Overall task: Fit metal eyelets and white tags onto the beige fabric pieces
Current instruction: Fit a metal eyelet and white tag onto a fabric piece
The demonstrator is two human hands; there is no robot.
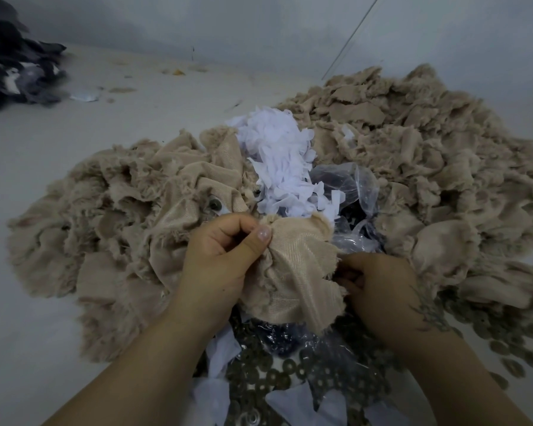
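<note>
Two hands meet on one beige fabric piece [293, 265] at the middle of the view. The left hand [222, 256] pinches the piece's gathered upper left edge between thumb and curled fingers, the thumbnail facing up. The right hand [379, 290] sits at the piece's right edge with its fingers curled in toward the cloth (the fingertips are hidden behind the fabric, so I cannot tell just what they hold). The piece hangs down between the two hands, its lower corner over a scatter of metal eyelets [290, 373] lying near the bottom of the view, with a few white scraps among them.

Just beyond the held piece lies a heap of white tags [280, 161], and beside it, to the right, a crumpled clear plastic bag [351, 192] with dark contents. A pile of beige fabric [120, 216] spreads to the left, one piece in it showing a fitted eyelet, and a second, larger pile [428, 149] rises to the right. All of it rests on a pale surface [43, 149]. Far off at the upper left lies a heap of dark fabric [13, 66].
</note>
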